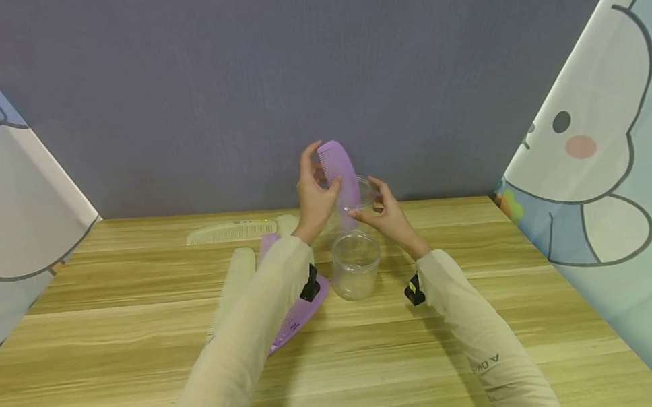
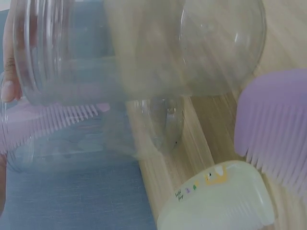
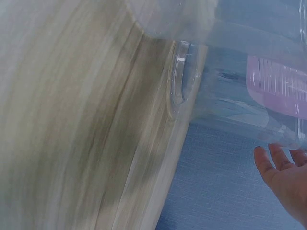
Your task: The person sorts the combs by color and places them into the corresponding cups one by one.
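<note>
My left hand (image 1: 314,195) pinches a purple comb (image 1: 341,167) held upright, teeth facing left. The comb's lower end is inside the rear clear jar (image 1: 369,193), as the purple seen through its wall in the right wrist view shows. My right hand (image 1: 387,217) holds that rear jar near its rim, with thumb and fingers on either side. In the right wrist view, the right fingers (image 3: 279,160) lie against the rim. A second clear jar (image 1: 356,269) stands upright in front, partly covering the rear one.
Left of the jars lie pale green combs (image 1: 230,231) and purple combs (image 1: 301,312) on the wooden table (image 1: 377,373); my left sleeve hides parts of them. A dark grey panel (image 1: 262,82) rises close behind the jars. Cartoon-printed panels flank both sides.
</note>
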`<action>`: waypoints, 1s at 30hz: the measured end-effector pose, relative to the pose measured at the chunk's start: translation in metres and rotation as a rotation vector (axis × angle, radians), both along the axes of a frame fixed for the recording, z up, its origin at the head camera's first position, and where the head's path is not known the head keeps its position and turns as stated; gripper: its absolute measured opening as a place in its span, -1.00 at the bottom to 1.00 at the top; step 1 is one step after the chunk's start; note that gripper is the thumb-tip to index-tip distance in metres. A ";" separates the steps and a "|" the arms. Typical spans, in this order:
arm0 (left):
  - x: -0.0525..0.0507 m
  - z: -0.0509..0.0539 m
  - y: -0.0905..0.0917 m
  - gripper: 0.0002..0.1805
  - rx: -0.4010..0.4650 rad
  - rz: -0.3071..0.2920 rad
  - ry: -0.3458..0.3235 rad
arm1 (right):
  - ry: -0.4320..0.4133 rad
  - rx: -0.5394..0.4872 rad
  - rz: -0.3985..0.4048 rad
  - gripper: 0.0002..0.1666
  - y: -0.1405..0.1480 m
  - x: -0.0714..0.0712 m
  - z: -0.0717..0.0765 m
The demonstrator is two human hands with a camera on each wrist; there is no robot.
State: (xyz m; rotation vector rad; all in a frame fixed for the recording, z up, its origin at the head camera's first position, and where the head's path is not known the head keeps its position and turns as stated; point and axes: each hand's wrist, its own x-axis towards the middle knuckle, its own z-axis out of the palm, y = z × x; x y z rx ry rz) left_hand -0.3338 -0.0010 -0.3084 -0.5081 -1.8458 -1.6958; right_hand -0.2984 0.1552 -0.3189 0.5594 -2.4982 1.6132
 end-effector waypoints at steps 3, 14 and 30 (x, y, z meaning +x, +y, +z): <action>-0.001 0.001 -0.001 -0.21 -0.030 -0.005 0.019 | -0.001 0.001 0.000 -0.04 0.000 0.000 0.000; -0.002 0.002 -0.005 -0.29 -0.092 -0.007 -0.013 | 0.002 0.006 0.004 -0.03 0.001 -0.001 -0.002; -0.005 0.002 -0.011 -0.53 -0.196 0.002 -0.005 | 0.022 0.000 -0.004 -0.04 0.000 -0.002 -0.001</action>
